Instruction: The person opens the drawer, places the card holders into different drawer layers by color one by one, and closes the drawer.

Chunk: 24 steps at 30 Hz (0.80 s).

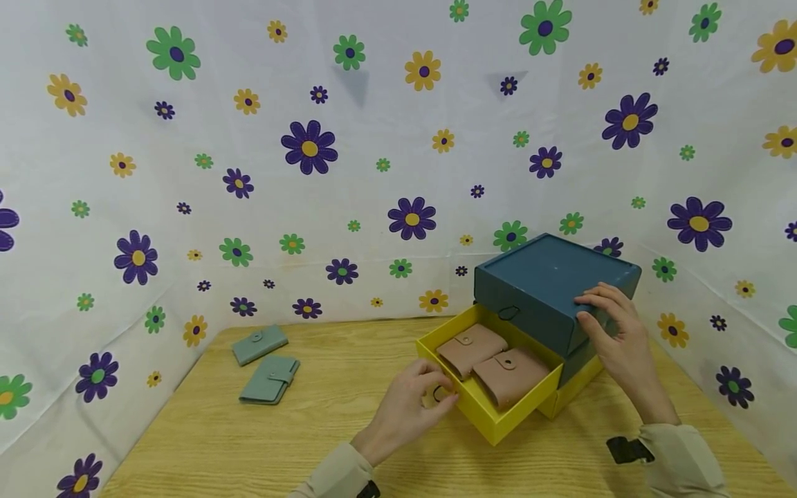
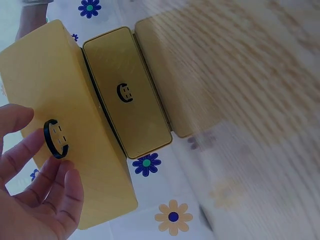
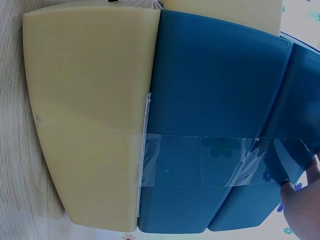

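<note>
A yellow drawer point(image 1: 492, 418) is pulled out of a stacked drawer box. Two pink snap-closure wallets, a rear one point(image 1: 471, 347) and a front one point(image 1: 512, 377), lie in it. My left hand point(image 1: 407, 408) is at the drawer's front, its fingers loosely bent beside the black loop pull point(image 2: 56, 140). One fingertip is against or very near the loop; the thumb is not pinching it. On the near right corner of the blue upper box point(image 1: 548, 277) rests my right hand point(image 1: 616, 339), fingers on top and thumb by the front edge. The right wrist view shows only part of that hand.
Two green wallets, one farther point(image 1: 260, 344) and one nearer point(image 1: 270, 380), lie at the table's left. The yellow bottom tier point(image 3: 90, 120) stands under the blue ones, with clear tape point(image 3: 200, 160) across the joins. Flower-printed cloth point(image 1: 373, 207) surrounds the wooden table point(image 1: 249, 443).
</note>
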Tool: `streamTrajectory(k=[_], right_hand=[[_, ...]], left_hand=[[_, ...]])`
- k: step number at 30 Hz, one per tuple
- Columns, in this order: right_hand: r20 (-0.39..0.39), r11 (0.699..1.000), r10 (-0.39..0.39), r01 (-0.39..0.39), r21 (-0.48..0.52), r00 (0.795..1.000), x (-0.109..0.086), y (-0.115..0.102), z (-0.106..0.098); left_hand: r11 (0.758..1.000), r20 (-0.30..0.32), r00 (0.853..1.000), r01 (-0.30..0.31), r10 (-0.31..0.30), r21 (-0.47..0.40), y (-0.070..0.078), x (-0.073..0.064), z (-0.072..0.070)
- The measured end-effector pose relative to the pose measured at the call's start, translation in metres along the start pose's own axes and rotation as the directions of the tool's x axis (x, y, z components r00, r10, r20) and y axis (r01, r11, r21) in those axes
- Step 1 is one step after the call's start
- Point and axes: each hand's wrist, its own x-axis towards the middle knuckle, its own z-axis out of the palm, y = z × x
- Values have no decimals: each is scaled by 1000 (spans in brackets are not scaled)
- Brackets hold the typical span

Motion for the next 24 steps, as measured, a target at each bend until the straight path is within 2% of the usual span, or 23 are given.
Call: streamTrajectory(k=[4,14,19,24], right_hand=[[0,1000,6,-6,-5,1000,0,1,1],[4,1000,14,-14,1,1000,2,0,1],[-2,1000,8,-8,1,1000,3,1,1],[-5,1000,-2,2,6,1000,2,-11,1]], left_hand=[[1000,7,1000,-16,16,13,-3,-1,1],[999,34,999,4,-6,38,-6,-4,2],[999,27,1000,-11,10,49,-8,-5,5],[999,28,999,-29,28,44,-9,-5,8]])
